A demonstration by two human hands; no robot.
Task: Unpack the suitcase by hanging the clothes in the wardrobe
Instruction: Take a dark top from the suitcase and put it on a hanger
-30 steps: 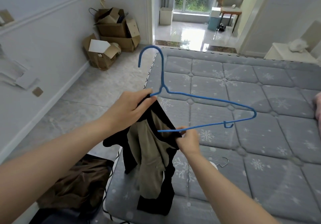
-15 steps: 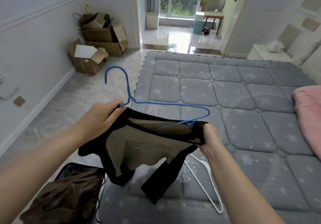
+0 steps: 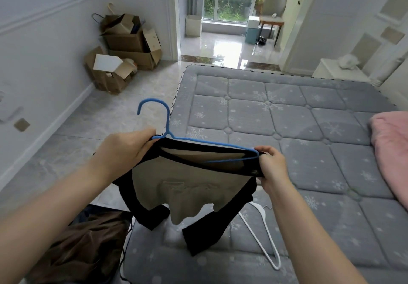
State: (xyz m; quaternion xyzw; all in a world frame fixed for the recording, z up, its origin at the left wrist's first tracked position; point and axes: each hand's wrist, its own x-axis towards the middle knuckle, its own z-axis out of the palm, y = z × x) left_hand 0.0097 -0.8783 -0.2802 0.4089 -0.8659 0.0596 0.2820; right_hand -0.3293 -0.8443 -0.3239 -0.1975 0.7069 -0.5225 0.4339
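Bed (image 3: 287, 118): one, grey quilted mattress with a snowflake print, fills 12 to 4 o'clock. One pink blanket (image 3: 390, 151) at 3 o'clock on its edge. Cardboard boxes (image 3: 125, 50): a pile at 10 to 11 o'clock against the wall, exact count unclear. One chair (image 3: 270, 12) at 1 o'clock past the doorway. One suitcase (image 3: 77, 250) open on the floor at 7 o'clock, brown clothing in it.

Garment (image 3: 192, 186): one, black and khaki, frame centre, held up over the bed's near edge. Embossed script on the khaki panel, not readable. Small mark by the right hem corner, too small to read.

Hangers: two. Blue hanger (image 3: 167, 127) sits inside the garment opening, hook sticking up at 11 o'clock. White hanger (image 3: 260, 235) lies flat on the bed at 5 o'clock.

Hands: two. Left hand (image 3: 125, 149) grips the garment edge and the blue hanger at its neck. Right hand (image 3: 271, 164) pinches the other end of the opening around the hanger's tip.

Versus 0.5 s ago: same grips, garment pulled a bit flatter and wider across the hanger; the hanger's right end is now at the right hand.
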